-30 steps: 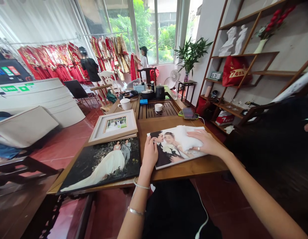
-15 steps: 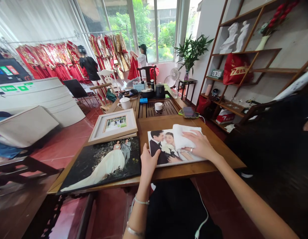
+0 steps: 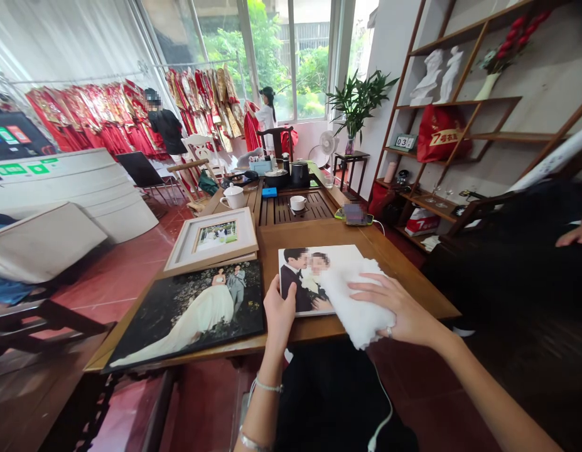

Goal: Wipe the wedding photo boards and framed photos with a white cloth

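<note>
A wedding photo panel (image 3: 314, 267) of a couple lies flat on the wooden table (image 3: 413, 279) in front of me. My left hand (image 3: 279, 311) grips its near left corner, thumb on top. My right hand (image 3: 398, 307) lies flat with fingers spread on a white cloth (image 3: 354, 295), pressing it on the panel's right half. The cloth hangs a little over the table's near edge.
A large dark bridal photo panel (image 3: 191, 311) and a framed picture (image 3: 215, 242) lie to the left. Behind stand a tea tray (image 3: 295, 210) with cups, a phone (image 3: 355, 215), shelves at right, and racks of red garments with two people by the window.
My right hand has dragged the white cloth from the panel's far right part toward me, down to its near edge. My left hand slid nearer along the left edge.
</note>
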Available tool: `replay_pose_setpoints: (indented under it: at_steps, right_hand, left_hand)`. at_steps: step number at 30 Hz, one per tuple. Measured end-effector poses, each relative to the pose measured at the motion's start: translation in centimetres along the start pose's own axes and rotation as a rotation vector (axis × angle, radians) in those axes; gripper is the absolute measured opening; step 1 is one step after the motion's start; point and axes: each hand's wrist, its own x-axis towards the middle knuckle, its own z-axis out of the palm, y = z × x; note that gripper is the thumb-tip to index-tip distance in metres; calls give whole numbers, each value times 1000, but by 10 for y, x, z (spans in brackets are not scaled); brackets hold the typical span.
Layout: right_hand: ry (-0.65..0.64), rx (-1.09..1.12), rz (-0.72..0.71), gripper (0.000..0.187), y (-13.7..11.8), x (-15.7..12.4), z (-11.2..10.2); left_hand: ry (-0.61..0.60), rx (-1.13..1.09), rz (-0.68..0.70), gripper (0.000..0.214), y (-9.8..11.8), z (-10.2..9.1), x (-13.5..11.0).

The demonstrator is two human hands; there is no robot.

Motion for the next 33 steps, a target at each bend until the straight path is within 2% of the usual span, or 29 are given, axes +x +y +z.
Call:
replay_pose_setpoints:
  at_steps: [4, 8, 13, 16, 19, 22, 25, 28, 31, 33]
  right_hand:
    - [93, -18, 109, 55, 29, 2, 1]
    - [144, -79, 228, 54, 57, 3, 2]
    - [133, -186, 349, 55, 73, -1, -1]
    - [185, -258, 344, 69, 52, 2, -2]
    - [274, -209, 168, 87, 1, 19, 8]
    - [308, -94, -35, 89, -56, 47, 28]
    - [473, -35, -91, 79, -94, 74, 45]
    - [649, 54, -144, 74, -106, 84, 51]
    - [804, 209, -179, 60, -106, 82, 52]
    - [866, 424, -1, 48, -106, 80, 51]
  left_hand:
    - [-13, -81, -2, 26, 1, 0, -1]
    - [48, -159, -39, 33, 1, -3, 0]
    - [153, -144, -39, 51, 19, -21, 3]
    - [165, -100, -3, 54, 47, -35, -4]
    - [252, -47, 57, 54, 77, -43, -17]
    - [294, -17, 123, 52, 97, -43, -30]
    - [284, 21, 203, 51, 106, -41, -41]
    - [242, 42, 293, 49, 117, -43, -57]
    - [118, -68, 289, 49, 137, -48, -78]
    - [27, -162, 227, 44, 146, -51, -89]
